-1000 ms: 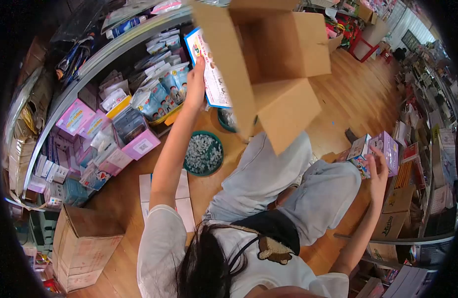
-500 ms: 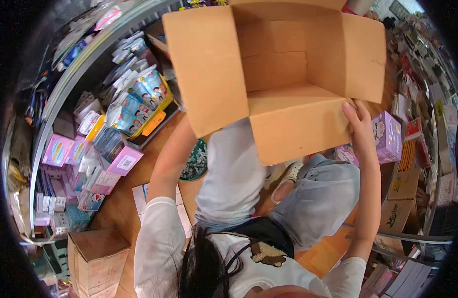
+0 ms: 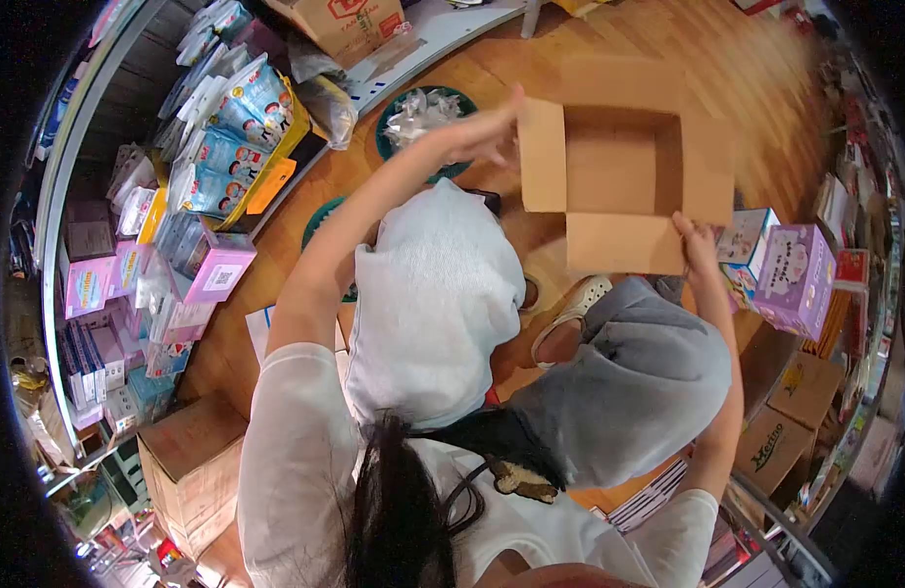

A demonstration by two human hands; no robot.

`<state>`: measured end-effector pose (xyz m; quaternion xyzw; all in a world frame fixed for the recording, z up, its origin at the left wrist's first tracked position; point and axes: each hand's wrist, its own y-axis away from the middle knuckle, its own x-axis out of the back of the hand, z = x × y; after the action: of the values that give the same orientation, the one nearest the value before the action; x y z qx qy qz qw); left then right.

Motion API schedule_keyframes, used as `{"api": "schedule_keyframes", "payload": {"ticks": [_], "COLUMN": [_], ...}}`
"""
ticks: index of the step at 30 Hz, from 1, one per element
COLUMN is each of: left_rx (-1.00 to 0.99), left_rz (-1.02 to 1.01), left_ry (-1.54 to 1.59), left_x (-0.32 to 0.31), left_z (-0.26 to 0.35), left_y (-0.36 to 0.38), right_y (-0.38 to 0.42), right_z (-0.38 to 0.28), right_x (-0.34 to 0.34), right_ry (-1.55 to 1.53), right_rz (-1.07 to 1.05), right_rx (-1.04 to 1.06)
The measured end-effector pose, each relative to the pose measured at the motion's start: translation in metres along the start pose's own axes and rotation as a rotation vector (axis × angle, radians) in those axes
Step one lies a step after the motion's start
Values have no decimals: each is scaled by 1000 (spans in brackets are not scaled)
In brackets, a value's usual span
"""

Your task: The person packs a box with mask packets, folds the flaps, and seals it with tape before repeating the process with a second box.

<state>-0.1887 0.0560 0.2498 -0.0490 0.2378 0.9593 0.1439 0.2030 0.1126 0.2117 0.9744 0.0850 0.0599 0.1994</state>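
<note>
An empty cardboard box (image 3: 624,162) with its flaps folded outward is in front of me, its opening facing up toward the camera. My left hand (image 3: 492,134) is at the outer edge of the left flap, its fingers partly hidden behind it. At the lower right corner, my right hand (image 3: 698,245) grips the box where the near flap meets the right flap, thumb on top. The box is beyond my bent knees.
Shelves with blue packets (image 3: 222,162) and pink boxes (image 3: 217,274) line the left. Green baskets (image 3: 423,122) and a printed carton (image 3: 350,24) lie ahead. Purple boxes (image 3: 796,274) and brown cartons (image 3: 771,451) are at right, another carton (image 3: 193,470) lower left.
The box has moved away from the camera and lower, its opening turned more upward. My left hand, hidden before, now shows at the left flap. The view has shifted, showing more floor ahead.
</note>
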Motion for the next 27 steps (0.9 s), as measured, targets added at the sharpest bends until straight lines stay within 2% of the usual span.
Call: {"api": "schedule_keyframes", "payload": {"ticks": [1,3,4,6,7,9,11,14,16,18,19,20,21,23,24,25,26,27], "left_rx": [47,-75,-3,136,128,109,89,42,-12,117,176,111,50,-289,-375,-264,-326,-46], "left_rz": [-31,-125,-86,-8,15,65,175,317,367,205,126,282,431,506,672,910,970,1263], "left_ry": [-102,-177,-132,-44,7,108,27,-6,16,-154,-239,-391,-542,-701,-750,-849,-1108,-1151], "left_x": [1,12,8,-3,-2,-4,-2,8,13,25,28,28,26,74,100,123,143,169], "left_z": [-15,-75,-81,-92,-104,-127,-136,-167,-182,-176,-153,-135,-110,-108,-97,-86,-60,-57], "left_y": [-7,-45,-45,-38,-43,-47,-49,-69,-75,-66,-51,-29,5,58,91,129,171,203], "right_y": [-4,-1,-21,-15,-13,-19,-21,-11,9,21,19,21,36,66,79,94,108,123], "right_z": [19,48,91,111,119,130,140,141,126,120,119,122,104,72,63,54,47,45], "right_x": [-2,-13,4,-2,-4,-5,1,11,-3,-1,13,26,34,50,56,64,71,76], "right_ry": [-4,-21,-92,-127,-143,30,189,9,-17,46,122,192,301,481,483,489,483,456], "right_rz": [-3,39,-29,-47,-56,-55,-69,-308,-356,-381,-381,-377,-340,-269,-250,-220,-191,-159], "right_rx": [-78,-115,-179,-168,-160,-213,-234,-378,-368,-370,-375,-382,-297,-147,-123,-90,-64,-41]}}
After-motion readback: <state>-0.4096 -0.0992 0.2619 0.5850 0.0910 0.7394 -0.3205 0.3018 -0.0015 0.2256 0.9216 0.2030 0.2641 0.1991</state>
